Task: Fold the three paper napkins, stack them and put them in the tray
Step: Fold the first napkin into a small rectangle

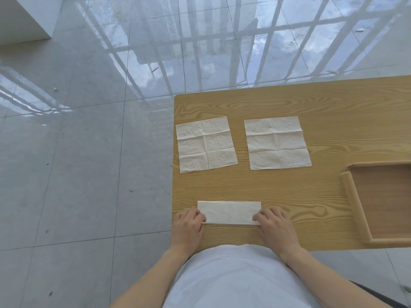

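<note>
A white paper napkin (pixel 230 212) lies folded into a long narrow strip near the table's front edge. My left hand (pixel 189 225) rests on the strip's left end with curled fingers pinching its near corner. My right hand (pixel 274 225) does the same at the right end. Two more napkins lie unfolded and flat farther back: one (pixel 206 144) at the table's left edge, the other (pixel 277 143) to its right. A wooden tray (pixel 353 207) sits at the right, cut off by the frame edge.
The wooden table (pixel 311 103) ends at its left edge just beside the left napkin, with glossy tiled floor (pixel 89 152) beyond. My torso in a light shirt presses against the front edge.
</note>
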`<state>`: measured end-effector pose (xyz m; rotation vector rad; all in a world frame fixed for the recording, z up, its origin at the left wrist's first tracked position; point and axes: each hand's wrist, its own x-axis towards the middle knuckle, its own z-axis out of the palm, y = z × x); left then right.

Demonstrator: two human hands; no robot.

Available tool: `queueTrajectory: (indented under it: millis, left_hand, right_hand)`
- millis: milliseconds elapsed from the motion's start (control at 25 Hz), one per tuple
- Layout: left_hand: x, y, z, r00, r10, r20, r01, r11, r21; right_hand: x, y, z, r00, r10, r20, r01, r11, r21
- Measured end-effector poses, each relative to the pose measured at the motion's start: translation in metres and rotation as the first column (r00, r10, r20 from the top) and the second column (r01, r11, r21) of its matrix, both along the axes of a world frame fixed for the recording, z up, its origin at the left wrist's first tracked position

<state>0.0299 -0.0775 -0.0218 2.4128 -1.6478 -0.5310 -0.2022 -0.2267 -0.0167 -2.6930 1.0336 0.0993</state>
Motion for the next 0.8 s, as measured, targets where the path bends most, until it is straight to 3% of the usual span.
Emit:
queueTrajectory:
  millis: [240,400,800]
  left_hand:
    - [-0.013,-0.01,-0.005,0.989,-0.138,0.058,0.139,0.99,-0.017]
    - [-0.035,-0.029,-0.01,0.961,-0.276,0.009,0.271,0.947,0.171]
    - [-0.036,-0.027,-0.045,0.956,-0.294,0.008,0.278,0.913,0.298]
  right_hand:
    - [0.018,0.012,0.003,0.999,0.032,-0.035,-0.03,0.998,0.06]
    - [0.039,0.027,-0.006,0.979,0.105,-0.173,-0.089,0.991,0.099]
    - [0.038,0.034,-0.05,0.968,0.119,-0.222,-0.088,0.985,0.147]
